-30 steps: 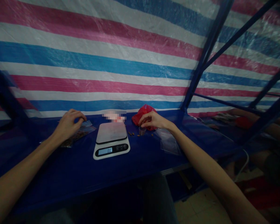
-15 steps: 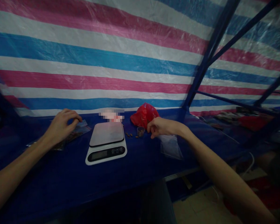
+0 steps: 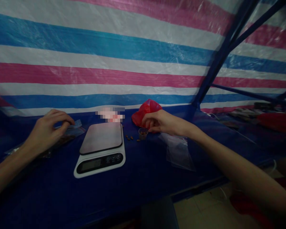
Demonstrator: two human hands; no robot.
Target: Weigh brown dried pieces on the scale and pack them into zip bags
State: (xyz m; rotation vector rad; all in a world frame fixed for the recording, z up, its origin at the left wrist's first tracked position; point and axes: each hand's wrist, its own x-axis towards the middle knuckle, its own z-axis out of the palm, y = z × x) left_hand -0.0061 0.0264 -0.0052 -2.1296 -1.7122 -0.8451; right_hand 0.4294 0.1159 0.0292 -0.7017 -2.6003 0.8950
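Observation:
My left hand (image 3: 50,128) hovers over clear plastic bags (image 3: 70,135) with brown contents, left of the scale. Its thumb and fingertips are pinched together; whatever they hold, if anything, is hidden. Right of the scale, my right hand (image 3: 160,122) is closed, fingers curled, in front of a red plastic bag (image 3: 143,112). Its fingertips are at the right rim of a small clear cup (image 3: 143,136) with brown nut-like pieces inside; what they grip does not show. Several loose brown pieces (image 3: 131,138) lie between cup and scale. The white kitchen scale (image 3: 102,136) carries nothing visible on its plate.
Flat clear zip bags (image 3: 178,149) lie below my right wrist on the blue table (image 3: 124,190). A blurred pinkish item (image 3: 112,114) sits behind the scale. Striped plastic sheeting (image 3: 97,76) hangs at the back, with a blue metal frame (image 3: 211,71) on the right.
My right hand has shifted left and up to the cup's rim. My left hand stays pinched over the bags. The camera view has tilted down and come closer.

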